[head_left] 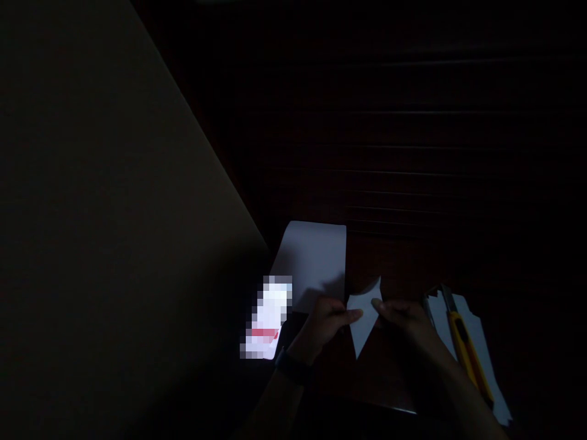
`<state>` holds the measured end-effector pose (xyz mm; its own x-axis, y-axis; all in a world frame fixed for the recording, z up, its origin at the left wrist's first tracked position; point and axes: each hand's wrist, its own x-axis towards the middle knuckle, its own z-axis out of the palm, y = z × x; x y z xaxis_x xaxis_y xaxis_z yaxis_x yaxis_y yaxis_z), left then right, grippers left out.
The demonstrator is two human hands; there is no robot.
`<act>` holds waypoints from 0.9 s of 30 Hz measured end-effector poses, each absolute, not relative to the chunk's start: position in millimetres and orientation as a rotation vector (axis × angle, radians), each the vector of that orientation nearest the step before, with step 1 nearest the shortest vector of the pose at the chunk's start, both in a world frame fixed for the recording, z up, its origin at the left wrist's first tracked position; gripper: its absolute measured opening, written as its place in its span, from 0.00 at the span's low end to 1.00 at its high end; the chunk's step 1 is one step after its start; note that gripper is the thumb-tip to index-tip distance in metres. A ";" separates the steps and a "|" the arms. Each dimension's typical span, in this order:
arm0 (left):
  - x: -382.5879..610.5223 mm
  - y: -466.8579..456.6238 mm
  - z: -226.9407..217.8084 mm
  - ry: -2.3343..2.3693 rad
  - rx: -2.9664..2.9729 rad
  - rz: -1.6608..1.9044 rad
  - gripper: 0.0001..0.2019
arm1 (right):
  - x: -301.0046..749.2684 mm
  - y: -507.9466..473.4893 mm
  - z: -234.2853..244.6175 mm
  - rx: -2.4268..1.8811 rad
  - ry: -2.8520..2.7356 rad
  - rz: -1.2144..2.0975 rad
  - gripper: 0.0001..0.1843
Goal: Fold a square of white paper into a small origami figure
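Dark table [362,382]. Pointed paper [363,322] in middle, between sheet [316,260] at left and cutter [466,354] at right. Left hand [326,321], right hand [407,319] pinch its opposite edges. Step looks like folding; next move likely calls for steady pinch.

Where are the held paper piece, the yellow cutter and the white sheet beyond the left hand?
Held paper piece [365,322]: head view, middle of its face.
Yellow cutter [468,357]: head view, on its handle.
White sheet [315,261]: head view, middle of its surface.
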<state>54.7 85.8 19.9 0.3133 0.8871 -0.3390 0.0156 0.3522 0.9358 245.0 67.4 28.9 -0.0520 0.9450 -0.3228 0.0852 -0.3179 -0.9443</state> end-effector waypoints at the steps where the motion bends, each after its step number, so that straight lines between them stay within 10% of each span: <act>1: 55.5 86.2 19.3 1.111 1.040 0.772 0.16 | 243.9 67.6 28.5 -1.446 -1.191 1.464 0.18; 27: 74.5 83.0 15.0 1.204 0.965 1.037 0.18 | 225.4 64.3 9.6 -1.486 -1.312 1.274 0.16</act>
<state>74.5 83.0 15.0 0.0612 0.9666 -0.2490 -0.1030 0.2543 0.9616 225.4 64.3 9.6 -0.0286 0.9816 -0.1888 0.2173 -0.1782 -0.9597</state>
